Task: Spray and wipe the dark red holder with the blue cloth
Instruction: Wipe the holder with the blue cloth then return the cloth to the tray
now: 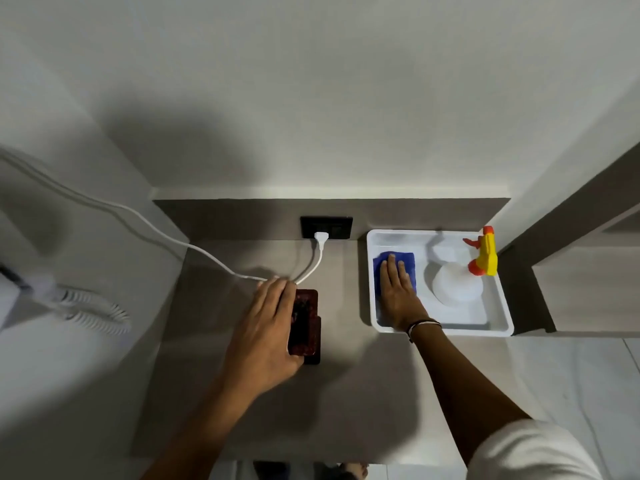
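- A person's left hand (pixel 268 327) curls over the left edge of the dark red holder (pixel 304 323), which lies flat on the desk (pixel 346 393), left of centre; the fingers close loosely around it, steadying rather than lifting.
- The right hand (pixel 398 292) lies flat and open on the blue cloth (pixel 407 263) inside the white tray (pixel 498 330) at the desk's far right; it presses the cloth but has not gripped it.
- The spray bottle (pixel 457 284), with its yellow-and-orange trigger head, stands in the same tray, just right of the cloth, untouched.
- A white cable (pixel 317 263) runs from the wall socket (pixel 326 227) to a point just beyond the holder.
- The likely risks: spray drifting onto the plug and socket, or a sweeping hand knocking over the bottle or snagging the cable.
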`<state>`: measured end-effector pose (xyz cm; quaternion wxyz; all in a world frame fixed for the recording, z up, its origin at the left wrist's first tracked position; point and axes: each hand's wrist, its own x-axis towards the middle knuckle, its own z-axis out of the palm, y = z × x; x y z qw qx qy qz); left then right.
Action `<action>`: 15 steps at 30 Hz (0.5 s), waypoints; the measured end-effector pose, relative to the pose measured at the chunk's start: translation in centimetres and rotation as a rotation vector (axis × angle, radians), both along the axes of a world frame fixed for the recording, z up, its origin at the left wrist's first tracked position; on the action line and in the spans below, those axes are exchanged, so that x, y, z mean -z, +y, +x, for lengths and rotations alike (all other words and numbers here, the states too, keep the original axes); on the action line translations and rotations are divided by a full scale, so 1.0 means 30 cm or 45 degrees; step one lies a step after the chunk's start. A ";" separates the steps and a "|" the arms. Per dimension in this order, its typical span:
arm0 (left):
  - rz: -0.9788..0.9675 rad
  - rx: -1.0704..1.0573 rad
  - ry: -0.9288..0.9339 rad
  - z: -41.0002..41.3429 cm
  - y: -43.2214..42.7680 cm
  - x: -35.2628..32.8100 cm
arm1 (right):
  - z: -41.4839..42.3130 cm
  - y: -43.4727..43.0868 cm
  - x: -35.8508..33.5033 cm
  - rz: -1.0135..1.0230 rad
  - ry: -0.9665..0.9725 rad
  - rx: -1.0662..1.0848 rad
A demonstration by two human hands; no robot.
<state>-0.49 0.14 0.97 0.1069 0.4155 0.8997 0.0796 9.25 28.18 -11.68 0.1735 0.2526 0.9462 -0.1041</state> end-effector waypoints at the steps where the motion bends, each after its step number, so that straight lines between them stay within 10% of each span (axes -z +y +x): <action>1: 0.019 0.010 0.011 0.005 0.004 0.004 | 0.003 -0.001 0.009 0.012 -0.011 -0.011; 15: 0.058 -0.003 0.005 0.034 0.012 -0.006 | 0.026 0.000 -0.112 -0.070 0.126 0.022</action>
